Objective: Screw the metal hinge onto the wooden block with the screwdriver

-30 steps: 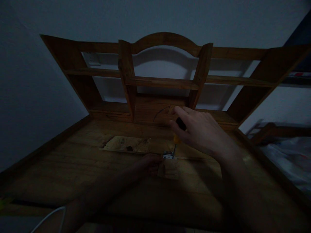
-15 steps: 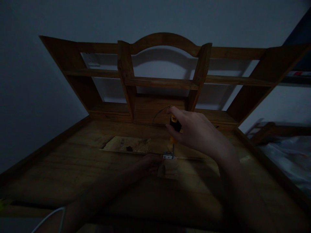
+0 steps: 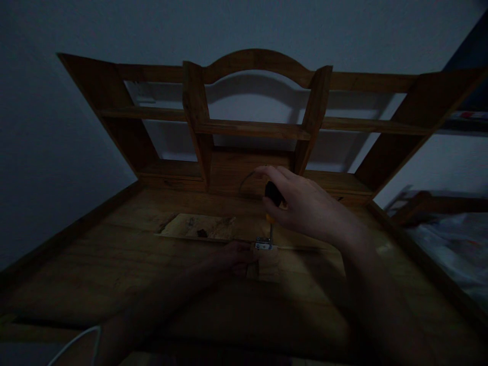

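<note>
My right hand point(image 3: 297, 201) is closed around the black and yellow handle of a screwdriver point(image 3: 272, 194), its forefinger stretched over the top. The screwdriver stands nearly upright, and its shaft reaches down to the right end of a small metal bracket point(image 3: 263, 244). That bracket, possibly a hinge, lies along the back edge of a pale wooden block point(image 3: 269, 264) on the wooden desktop point(image 3: 152, 277). From the left, my left hand point(image 3: 237, 256) grips the block near the bracket, fingers bent; deep shadow hides part of them.
A pale, rough wooden strip point(image 3: 198, 226) with a dark spot lies behind my left hand. Wooden shelving point(image 3: 253, 129) rises at the back of the desk against the wall. Raised wooden edges point(image 3: 430, 259) border the sides. Whitish plastic-like material point(image 3: 453, 244) is at the right.
The fingers of my right hand have shifted over the screwdriver's handle, covering its yellow top. My left fingertips have moved slightly right, onto the block. The bracket stays nearly in place.
</note>
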Demonstrator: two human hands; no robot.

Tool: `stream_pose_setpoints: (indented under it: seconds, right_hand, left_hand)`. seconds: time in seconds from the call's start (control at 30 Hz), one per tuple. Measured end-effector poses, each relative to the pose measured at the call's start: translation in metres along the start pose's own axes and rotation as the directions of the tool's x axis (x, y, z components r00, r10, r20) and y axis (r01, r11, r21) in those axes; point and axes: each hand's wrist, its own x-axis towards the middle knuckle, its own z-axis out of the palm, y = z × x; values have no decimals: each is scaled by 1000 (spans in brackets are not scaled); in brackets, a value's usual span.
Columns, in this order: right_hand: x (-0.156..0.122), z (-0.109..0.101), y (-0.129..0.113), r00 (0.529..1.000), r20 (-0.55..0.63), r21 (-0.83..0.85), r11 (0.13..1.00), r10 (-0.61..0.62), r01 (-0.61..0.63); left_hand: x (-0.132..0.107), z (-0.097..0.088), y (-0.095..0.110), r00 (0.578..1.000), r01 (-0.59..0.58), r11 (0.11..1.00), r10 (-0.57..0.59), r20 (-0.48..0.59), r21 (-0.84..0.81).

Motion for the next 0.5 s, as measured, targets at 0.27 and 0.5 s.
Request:
stream_pose_setpoints:
  seconds: [0.27,0.5]
  right_hand:
    - [-1,-1,-6,999,26,69,997,-22,21]
    - [-1,-3,-1,1000,-11,90,996,-27,28]
  left_hand:
    - [2,-1,-1,1000,-27,1000,27,7,13]
    - [6,-3,-5,1000,-19,999,20,8,-45]
